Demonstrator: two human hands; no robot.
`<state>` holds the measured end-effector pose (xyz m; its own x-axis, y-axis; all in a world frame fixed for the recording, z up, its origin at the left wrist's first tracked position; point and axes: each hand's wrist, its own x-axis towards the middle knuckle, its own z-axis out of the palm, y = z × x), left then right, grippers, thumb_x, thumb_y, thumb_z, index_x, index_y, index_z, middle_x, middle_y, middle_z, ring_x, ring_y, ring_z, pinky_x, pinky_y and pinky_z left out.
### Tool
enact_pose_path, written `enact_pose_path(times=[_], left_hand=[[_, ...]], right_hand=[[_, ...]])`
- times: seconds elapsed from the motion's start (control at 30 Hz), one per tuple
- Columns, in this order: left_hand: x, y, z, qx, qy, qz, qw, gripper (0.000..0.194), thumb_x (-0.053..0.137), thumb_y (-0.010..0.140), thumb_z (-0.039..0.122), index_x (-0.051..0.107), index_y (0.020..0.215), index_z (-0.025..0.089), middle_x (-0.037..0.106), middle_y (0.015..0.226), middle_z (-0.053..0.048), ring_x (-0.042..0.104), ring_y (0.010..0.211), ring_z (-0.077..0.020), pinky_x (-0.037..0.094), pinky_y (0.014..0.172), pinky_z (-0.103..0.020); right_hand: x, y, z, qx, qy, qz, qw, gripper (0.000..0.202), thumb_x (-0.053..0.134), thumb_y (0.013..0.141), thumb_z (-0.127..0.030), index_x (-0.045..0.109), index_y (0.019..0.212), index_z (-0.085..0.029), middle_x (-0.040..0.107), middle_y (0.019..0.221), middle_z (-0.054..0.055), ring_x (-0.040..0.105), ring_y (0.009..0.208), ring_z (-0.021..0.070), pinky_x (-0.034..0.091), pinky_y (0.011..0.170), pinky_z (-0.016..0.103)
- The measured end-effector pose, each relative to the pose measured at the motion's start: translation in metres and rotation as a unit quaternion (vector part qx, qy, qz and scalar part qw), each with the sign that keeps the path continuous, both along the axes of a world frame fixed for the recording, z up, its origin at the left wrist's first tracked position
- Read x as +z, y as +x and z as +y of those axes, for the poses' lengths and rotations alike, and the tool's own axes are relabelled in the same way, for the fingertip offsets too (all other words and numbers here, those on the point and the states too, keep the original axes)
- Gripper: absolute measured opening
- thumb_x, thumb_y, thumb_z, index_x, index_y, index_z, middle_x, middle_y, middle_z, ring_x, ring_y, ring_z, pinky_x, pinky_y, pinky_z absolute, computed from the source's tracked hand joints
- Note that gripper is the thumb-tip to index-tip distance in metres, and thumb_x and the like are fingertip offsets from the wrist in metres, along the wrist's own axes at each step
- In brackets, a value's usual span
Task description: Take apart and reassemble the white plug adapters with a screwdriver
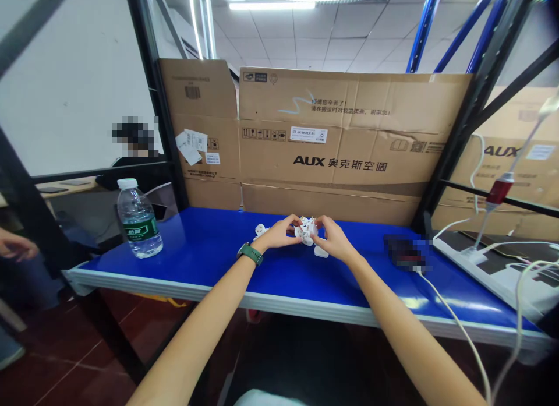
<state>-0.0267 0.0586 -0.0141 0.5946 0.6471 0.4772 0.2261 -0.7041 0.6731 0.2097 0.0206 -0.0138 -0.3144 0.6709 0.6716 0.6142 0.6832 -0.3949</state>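
Between my two hands is a small white plastic part (306, 231) with a rounded, lobed outline; its exact kind is too small to make out. My left hand (283, 232) pinches it from the left, a green watch strap around that wrist. From the right, the thumb and fingers of my right hand (331, 237) close on the same part. Another white piece (261, 231) lies on the blue tabletop just beyond my left wrist, partly covered by it. A flat white piece (321, 252) rests below my right thumb.
On the left of the blue shelf top (209, 260) stands a water bottle (138, 222). A blurred dark device (406, 253) with a white cable lies at right, beside more cables. Cardboard (340, 144) walls off the back. A person (135, 141) sits beyond; another person's hand (17, 244) shows at far left.
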Motion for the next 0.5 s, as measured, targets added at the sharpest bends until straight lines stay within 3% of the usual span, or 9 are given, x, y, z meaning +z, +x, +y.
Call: enact_pose_path(times=[0.1, 0.2, 0.33, 0.5], left_hand=[[0.000, -0.006, 0.003, 0.081, 0.076, 0.062, 0.992, 0.040, 0.073, 0.077, 0.025, 0.056, 0.113, 0.020, 0.064, 0.118, -0.007, 0.065, 0.105, -0.0215, 0.050, 0.091, -0.034], [0.003, -0.013, 0.000, 0.181, 0.149, 0.181, 0.955, 0.032, 0.068, 0.078, 0.023, 0.060, 0.109, 0.021, 0.067, 0.112, -0.007, 0.063, 0.104, -0.0243, 0.045, 0.093, -0.037], [0.007, -0.018, -0.008, 0.280, 0.167, 0.300, 0.896, 0.023, 0.065, 0.080, 0.031, 0.066, 0.102, 0.025, 0.070, 0.101, -0.006, 0.063, 0.099, -0.0280, 0.037, 0.094, -0.045], [0.008, -0.020, -0.009, 0.331, 0.138, 0.331, 0.873, 0.016, 0.063, 0.080, 0.030, 0.066, 0.093, 0.023, 0.072, 0.100, -0.006, 0.062, 0.098, -0.0281, 0.031, 0.093, -0.046]], right_hand=[[-0.003, 0.014, 0.009, -0.126, -0.026, -0.026, 0.991, 0.030, 0.064, 0.080, -0.023, 0.055, 0.109, -0.018, 0.061, 0.106, 0.010, 0.059, 0.097, 0.0233, 0.044, 0.081, 0.030], [-0.006, 0.025, 0.015, -0.202, -0.076, -0.060, 0.974, 0.034, 0.063, 0.085, -0.023, 0.055, 0.118, -0.019, 0.060, 0.110, 0.011, 0.061, 0.095, 0.0229, 0.044, 0.079, 0.029], [-0.008, 0.029, 0.023, -0.234, -0.127, -0.098, 0.959, 0.032, 0.066, 0.090, -0.030, 0.060, 0.121, -0.023, 0.061, 0.110, 0.009, 0.063, 0.095, 0.0215, 0.042, 0.076, 0.027], [-0.008, 0.027, 0.035, -0.238, -0.162, -0.116, 0.951, 0.031, 0.067, 0.091, -0.033, 0.062, 0.120, -0.024, 0.067, 0.108, 0.007, 0.063, 0.098, 0.0206, 0.040, 0.074, 0.026]])
